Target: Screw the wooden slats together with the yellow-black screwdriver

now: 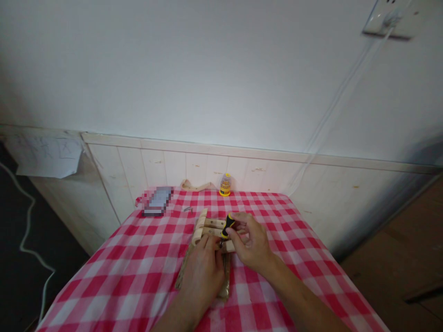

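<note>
My right hand (252,240) grips the black and yellow handle of a small screwdriver (227,226) between thumb and fingers, tilted with its lower end downward. That end is at a screw spot on the nearest of several pale wooden hooks (209,230), which lie side by side with curved ends to the left. My left hand (204,263) is closed on this nearest wooden hook, and its fingers hide much of it. Beneath the hooks and my left hand lies a flat brown board or packet (224,283), shiny in places. Dark holes or screws show in the hooks.
A red and white checked cloth (138,267) covers the table. Toward the back are a phone (158,201), small metal pieces (188,209), another curved wooden hook (195,186) and a yellow container with a clear top (224,186). A wall (242,168) stands behind.
</note>
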### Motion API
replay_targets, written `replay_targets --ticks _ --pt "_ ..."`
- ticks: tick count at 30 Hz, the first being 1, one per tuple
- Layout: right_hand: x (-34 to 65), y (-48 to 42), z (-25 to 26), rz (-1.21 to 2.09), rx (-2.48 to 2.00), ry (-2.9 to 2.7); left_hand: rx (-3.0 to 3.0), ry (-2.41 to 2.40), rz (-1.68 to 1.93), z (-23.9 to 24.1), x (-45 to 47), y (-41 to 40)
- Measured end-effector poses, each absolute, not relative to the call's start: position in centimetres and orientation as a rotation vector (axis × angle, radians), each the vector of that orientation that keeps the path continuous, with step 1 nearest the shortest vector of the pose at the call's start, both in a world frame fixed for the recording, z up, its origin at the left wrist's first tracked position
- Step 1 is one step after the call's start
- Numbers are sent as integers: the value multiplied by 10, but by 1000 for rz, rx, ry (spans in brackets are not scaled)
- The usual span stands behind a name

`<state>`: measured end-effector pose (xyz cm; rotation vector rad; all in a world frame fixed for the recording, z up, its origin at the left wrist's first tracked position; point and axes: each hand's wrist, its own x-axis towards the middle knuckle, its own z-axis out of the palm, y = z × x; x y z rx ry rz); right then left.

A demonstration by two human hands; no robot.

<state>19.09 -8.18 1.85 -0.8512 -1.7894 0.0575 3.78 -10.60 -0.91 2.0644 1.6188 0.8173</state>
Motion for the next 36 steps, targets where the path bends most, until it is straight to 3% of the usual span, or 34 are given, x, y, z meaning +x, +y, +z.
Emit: replay_targets --ticks 36 --pt "192 -83 24 174 -841 -1852 2126 1591 876 -13 38 -106"
